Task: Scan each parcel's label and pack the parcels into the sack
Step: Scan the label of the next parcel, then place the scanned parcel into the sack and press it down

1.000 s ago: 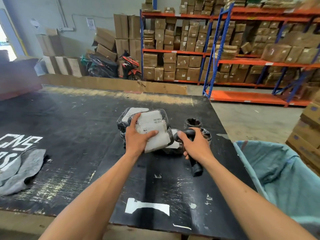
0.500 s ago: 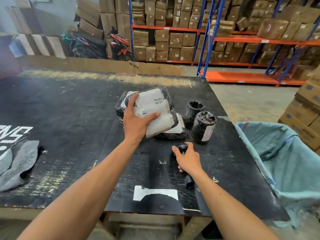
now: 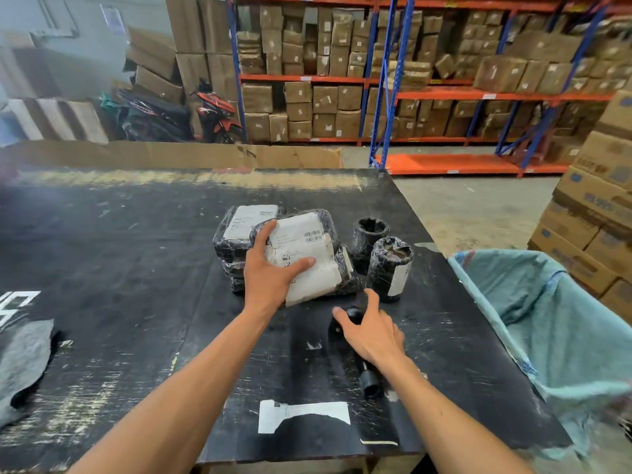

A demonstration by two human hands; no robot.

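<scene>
Your left hand (image 3: pixel 270 275) held the top parcel (image 3: pixel 304 254) on the pile on the desk (image 3: pixel 119 268), fingers curled round its edge. Your right hand (image 3: pixel 371 333) lay spread over the scanner (image 3: pixel 369 384). The parcel looked soft, light and slippery, so hold both sides.

Grey cloth (image 3: pixel 24 364) on the black table's (image 3: pixel 102 241) left edge, motorbike (image 3: pixel 215 112) beside carton-filled orange shelving (image 3: pixel 444 94)

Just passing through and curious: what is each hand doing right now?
Left hand: grips the top white-labelled parcel on the pile.
Right hand: open, fingers spread over the black handheld scanner lying on the table, not gripping it.
</scene>
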